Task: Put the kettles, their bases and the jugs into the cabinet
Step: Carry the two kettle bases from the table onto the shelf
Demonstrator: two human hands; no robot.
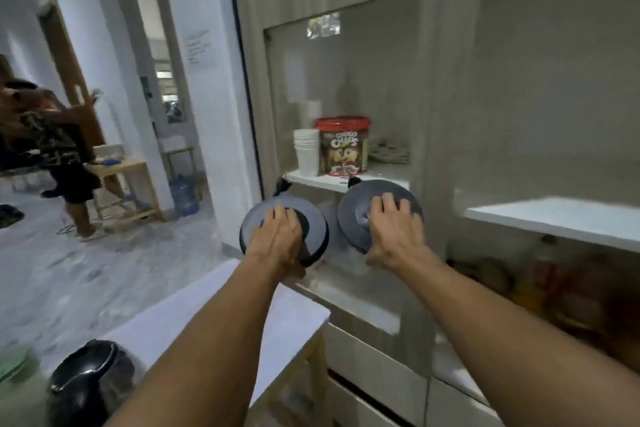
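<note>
Left hand (277, 236) gripping left kettle base (317, 229), right hand (394, 229) gripping right kettle base (356, 215)

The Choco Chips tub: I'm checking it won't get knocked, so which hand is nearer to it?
Right. The right hand, gripping a kettle base, is just below and right of the tub; the left hand, on the other kettle base, sits lower left.
</note>
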